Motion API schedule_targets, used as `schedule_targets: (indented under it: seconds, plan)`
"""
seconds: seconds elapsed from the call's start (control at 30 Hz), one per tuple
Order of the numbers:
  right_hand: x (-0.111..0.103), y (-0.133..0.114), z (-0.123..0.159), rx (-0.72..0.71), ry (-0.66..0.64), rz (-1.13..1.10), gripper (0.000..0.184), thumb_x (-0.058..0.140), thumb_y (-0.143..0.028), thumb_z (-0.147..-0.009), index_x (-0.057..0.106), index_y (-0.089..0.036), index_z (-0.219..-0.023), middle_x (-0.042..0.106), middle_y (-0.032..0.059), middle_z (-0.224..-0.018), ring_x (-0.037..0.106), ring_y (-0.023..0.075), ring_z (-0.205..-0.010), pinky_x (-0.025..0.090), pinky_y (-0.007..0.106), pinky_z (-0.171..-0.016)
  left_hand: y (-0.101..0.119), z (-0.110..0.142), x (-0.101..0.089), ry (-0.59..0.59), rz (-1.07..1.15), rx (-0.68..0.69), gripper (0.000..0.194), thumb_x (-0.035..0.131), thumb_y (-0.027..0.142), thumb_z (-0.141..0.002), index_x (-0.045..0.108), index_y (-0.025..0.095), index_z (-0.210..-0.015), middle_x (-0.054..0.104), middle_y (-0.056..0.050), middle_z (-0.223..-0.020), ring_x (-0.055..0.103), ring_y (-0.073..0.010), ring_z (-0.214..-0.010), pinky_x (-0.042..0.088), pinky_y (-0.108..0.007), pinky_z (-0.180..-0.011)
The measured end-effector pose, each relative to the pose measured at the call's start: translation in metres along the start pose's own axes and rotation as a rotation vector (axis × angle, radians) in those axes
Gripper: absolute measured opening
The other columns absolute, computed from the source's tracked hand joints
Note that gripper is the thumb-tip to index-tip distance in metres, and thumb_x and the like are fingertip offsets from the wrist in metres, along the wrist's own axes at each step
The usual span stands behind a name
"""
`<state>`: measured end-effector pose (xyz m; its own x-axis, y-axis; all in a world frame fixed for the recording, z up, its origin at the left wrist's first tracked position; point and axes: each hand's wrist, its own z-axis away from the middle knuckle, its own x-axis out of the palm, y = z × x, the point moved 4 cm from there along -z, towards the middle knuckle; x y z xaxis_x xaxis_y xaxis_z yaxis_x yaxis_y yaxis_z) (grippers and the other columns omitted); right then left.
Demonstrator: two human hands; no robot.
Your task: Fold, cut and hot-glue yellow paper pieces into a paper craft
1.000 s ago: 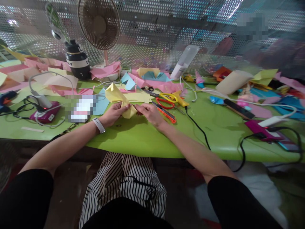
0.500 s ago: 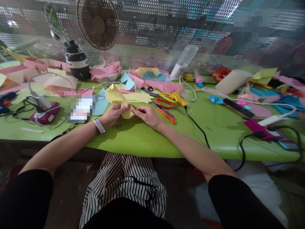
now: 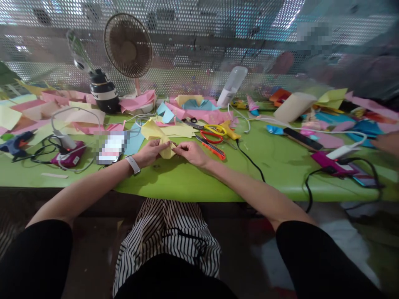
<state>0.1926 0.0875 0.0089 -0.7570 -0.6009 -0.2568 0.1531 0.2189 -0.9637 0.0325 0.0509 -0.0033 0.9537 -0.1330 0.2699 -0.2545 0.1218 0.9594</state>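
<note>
the paper (image 3: pixel 152 130) is pale yellow, plain-faced and folded several times over. its upper left part opens as a wide, angular flap; its lower right part forms a smaller folded section with angled edges. creases are visible. fine detail at the fingertips is too small to make out. position: held up between the two hands, above the near part of the green tabletop (image 3: pixel 176 189).

the left hand (image 3: pixel 151 152) is closed and grips the paper, thumb laid across the front face. the right hand (image 3: pixel 193 153) is closed at the fingertips, pinching the right edge of the smaller section.

to the right of the hands lie an orange utility knife (image 3: pixel 213 149), just beside, and a yellow glue gun (image 3: pixel 232 133) with a black cord. to the left of the paper, a blue sheet (image 3: pixel 134 140) and a lit phone (image 3: pixel 112 146) lie flat.
</note>
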Motion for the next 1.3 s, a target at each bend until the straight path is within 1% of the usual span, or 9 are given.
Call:
schedule_targets:
  seconds: [0.1,0.2,0.4,0.53,0.77,0.9,1.03,1.17,1.3]
  plan:
    - [-0.003,-0.006,-0.002,-0.002,-0.021,-0.006,0.054,0.080,-0.070,-0.061,0.068,-0.017,-0.066,0.069,0.0044,-0.069,0.059,0.0143,-0.064,0.048,0.029,-0.063,0.006,0.001,0.002,0.019,0.000,0.004,0.025,0.082,0.035,-0.079,0.074,0.011,-0.084,0.074,-0.007,-0.082,0.065,-0.0124,-0.071,0.052,-0.025,-0.070]
    - [-0.002,-0.008,-0.001,0.016,0.015,-0.060,0.053,0.083,-0.067,-0.058,0.070,-0.017,-0.067,0.070,0.0040,-0.068,0.061,0.0145,-0.064,0.050,0.030,-0.067,0.010,0.002,0.004,0.039,0.011,0.029,0.025,0.082,0.034,-0.078,0.074,0.012,-0.085,0.074,-0.008,-0.082,0.067,-0.0142,-0.073,0.053,-0.027,-0.071]
    - [0.013,0.007,0.015,0.108,0.108,-0.229,0.052,0.086,-0.063,-0.054,0.070,-0.017,-0.070,0.070,0.0022,-0.068,0.060,0.0125,-0.061,0.049,0.027,-0.063,0.003,0.012,0.009,0.104,0.007,-0.022,0.025,0.085,0.031,-0.076,0.075,0.011,-0.087,0.074,-0.008,-0.079,0.067,-0.0143,-0.070,0.054,-0.027,-0.068]
    - [0.021,0.011,0.026,0.109,0.135,-0.234,0.048,0.084,-0.061,-0.059,0.069,-0.016,-0.070,0.069,0.0021,-0.067,0.060,0.0125,-0.061,0.048,0.026,-0.062,-0.005,0.023,0.013,0.159,0.053,-0.065,0.019,0.084,0.024,-0.076,0.077,0.010,-0.087,0.076,-0.009,-0.079,0.069,-0.0161,-0.072,0.055,-0.027,-0.069]
    - [0.033,0.002,0.046,0.063,0.194,-0.125,0.049,0.080,-0.064,-0.065,0.066,-0.017,-0.066,0.065,0.0016,-0.065,0.056,0.0134,-0.060,0.045,0.028,-0.061,-0.011,0.041,0.021,0.212,0.087,-0.062,0.015,0.083,0.020,-0.075,0.075,0.009,-0.080,0.075,-0.009,-0.074,0.068,-0.0155,-0.068,0.055,-0.027,-0.068]
    - [0.040,0.005,0.057,0.004,0.242,-0.028,0.053,0.072,-0.071,-0.069,0.066,-0.018,-0.069,0.064,0.0018,-0.066,0.054,0.0144,-0.060,0.043,0.029,-0.059,-0.016,0.049,0.022,0.216,0.075,-0.027,0.018,0.085,0.023,-0.072,0.074,0.010,-0.077,0.074,-0.007,-0.072,0.066,-0.0146,-0.065,0.054,-0.027,-0.066]
    - [0.044,0.009,0.062,-0.056,0.243,0.000,0.058,0.067,-0.076,-0.069,0.067,-0.018,-0.071,0.064,0.0014,-0.066,0.052,0.0146,-0.060,0.041,0.029,-0.059,-0.021,0.056,0.023,0.241,0.043,0.095,0.031,0.089,0.033,-0.065,0.074,0.011,-0.080,0.073,-0.005,-0.074,0.064,-0.0132,-0.065,0.051,-0.025,-0.066]
    - [0.043,0.010,0.066,-0.079,0.232,0.020,0.058,0.063,-0.077,-0.073,0.066,-0.019,-0.071,0.062,0.0002,-0.064,0.049,0.0141,-0.058,0.037,0.029,-0.055,-0.025,0.060,0.024,0.261,-0.056,0.189,0.041,0.091,0.042,-0.061,0.074,0.012,-0.084,0.073,-0.004,-0.078,0.063,-0.0133,-0.067,0.050,-0.025,-0.067]
    - [0.042,0.010,0.067,-0.066,0.224,0.036,0.059,0.062,-0.078,-0.073,0.065,-0.019,-0.070,0.061,0.0001,-0.063,0.049,0.0139,-0.058,0.037,0.029,-0.055,-0.026,0.061,0.024,0.250,-0.094,0.217,0.043,0.091,0.044,-0.060,0.073,0.013,-0.084,0.073,-0.003,-0.080,0.064,-0.0139,-0.070,0.050,-0.026,-0.069]
